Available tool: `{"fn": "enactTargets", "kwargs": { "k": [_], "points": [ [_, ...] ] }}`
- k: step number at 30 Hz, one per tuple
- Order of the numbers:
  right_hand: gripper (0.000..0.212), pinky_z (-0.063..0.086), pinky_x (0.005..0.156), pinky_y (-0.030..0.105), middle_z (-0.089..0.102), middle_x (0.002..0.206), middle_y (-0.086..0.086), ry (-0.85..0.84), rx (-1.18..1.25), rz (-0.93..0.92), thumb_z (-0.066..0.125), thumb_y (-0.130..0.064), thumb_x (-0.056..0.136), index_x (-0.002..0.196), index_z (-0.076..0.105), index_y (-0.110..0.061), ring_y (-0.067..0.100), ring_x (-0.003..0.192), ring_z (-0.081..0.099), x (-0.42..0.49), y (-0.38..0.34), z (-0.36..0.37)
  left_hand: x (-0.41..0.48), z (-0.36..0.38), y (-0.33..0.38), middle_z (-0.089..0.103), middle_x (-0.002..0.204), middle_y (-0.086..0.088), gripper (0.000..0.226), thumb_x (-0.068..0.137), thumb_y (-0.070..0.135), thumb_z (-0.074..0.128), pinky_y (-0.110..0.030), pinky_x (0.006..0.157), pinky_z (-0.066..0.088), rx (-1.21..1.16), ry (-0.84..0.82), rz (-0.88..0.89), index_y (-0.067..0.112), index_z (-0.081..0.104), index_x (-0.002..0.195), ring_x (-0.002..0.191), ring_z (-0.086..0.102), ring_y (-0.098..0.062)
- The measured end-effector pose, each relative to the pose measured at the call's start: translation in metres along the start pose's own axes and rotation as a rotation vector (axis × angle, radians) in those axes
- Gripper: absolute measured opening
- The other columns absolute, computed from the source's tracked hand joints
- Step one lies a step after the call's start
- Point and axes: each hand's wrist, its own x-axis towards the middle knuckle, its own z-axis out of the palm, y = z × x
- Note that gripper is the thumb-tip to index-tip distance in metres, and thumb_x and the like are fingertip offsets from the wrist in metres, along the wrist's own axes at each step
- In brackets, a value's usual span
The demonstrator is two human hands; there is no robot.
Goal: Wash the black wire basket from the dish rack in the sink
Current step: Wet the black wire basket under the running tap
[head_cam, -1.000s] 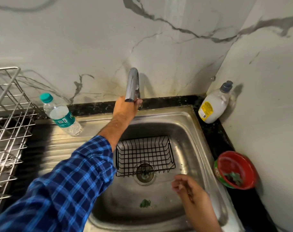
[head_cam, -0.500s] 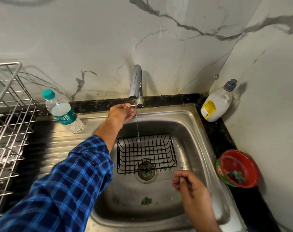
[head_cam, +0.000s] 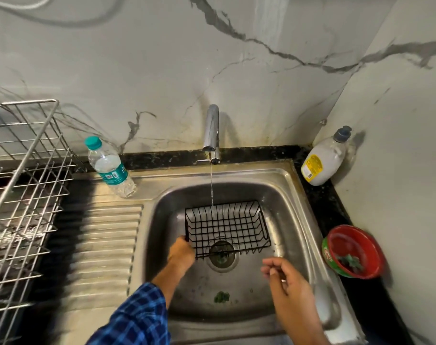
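Note:
The black wire basket lies in the steel sink, over the drain. A thin stream of water falls from the chrome tap onto the basket's far edge. My left hand is at the basket's near left corner, fingers curled on the wire rim. My right hand hovers above the sink's near right side, fingers loosely bent and apart, holding nothing. A silver wire dish rack stands at the far left.
A water bottle with a teal cap stands on the ribbed drainboard. A soap bottle sits in the back right corner. A red bowl rests on the black counter at right. Green scraps lie in the sink.
My left hand left the tap and came down to the basket's near left corner. Water now runs from the tap. My right hand stayed over the sink's near right side.

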Motion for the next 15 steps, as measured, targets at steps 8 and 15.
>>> {"fn": "enactTargets", "kwargs": {
  "k": [8,15],
  "points": [
    [0.029,0.047,0.078,0.003,0.068,0.101,-0.03,0.001,-0.053,-0.061,0.058,-0.005,0.095,0.1,0.067,-0.033,-0.01,0.097,0.065,-0.011,0.008,0.004,0.004,0.006,0.02,0.058,0.117,-0.016,0.03,0.11,0.023,0.033,-0.041,0.07,0.06,-0.596,-0.166,-0.094,0.002,0.05,0.123,0.094,0.07,-0.026],
    [0.048,0.054,0.08,0.014,0.072,0.093,-0.025,0.057,-0.066,-0.037,0.061,-0.004,0.092,0.1,0.062,-0.051,-0.004,0.092,0.07,-0.013,0.02,0.002,0.016,0.015,0.019,0.057,0.135,-0.024,0.021,0.108,0.011,0.036,-0.044,0.083,0.057,-0.633,-0.049,-0.085,0.007,0.055,0.116,0.118,0.063,-0.037]
  ]
}}
